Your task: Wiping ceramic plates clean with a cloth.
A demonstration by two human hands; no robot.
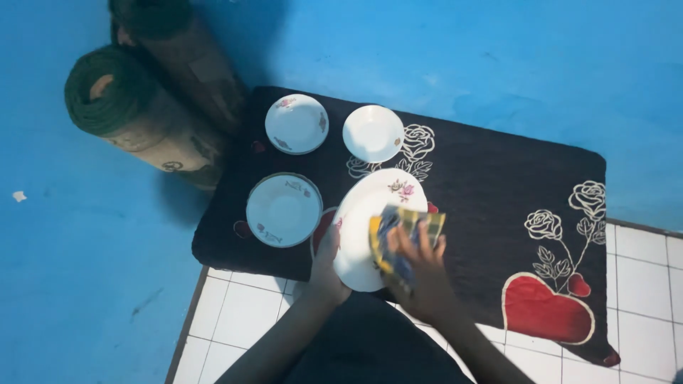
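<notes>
Left hand (329,264): grip clamped on the near-left rim of the large white plate (363,220), fingers behind, thumb on the face; it seems to steady the plate against rubbing.
Right hand (420,274): fingers spread and pressed flat on a yellow-and-blue checked cloth (398,238), pinning it to the plate's face rather than closing round it.
Plate position: held above the near edge of the black mat (484,185), tilted, face turned up toward the camera.
Plate axis: seen as an oval, long axis running near-left to far-right; the flower print sits at the far rim.
Mat: black with rose outlines and a red heart, lying half on white floor tiles (235,313).
Nearest bowl (284,209): upright, left of the plate.
Far bowls: flowered bowl (297,123) and plain bowl (373,133), upright, side by side.
Beyond: two rolled mats (142,99) against the blue wall.
</notes>
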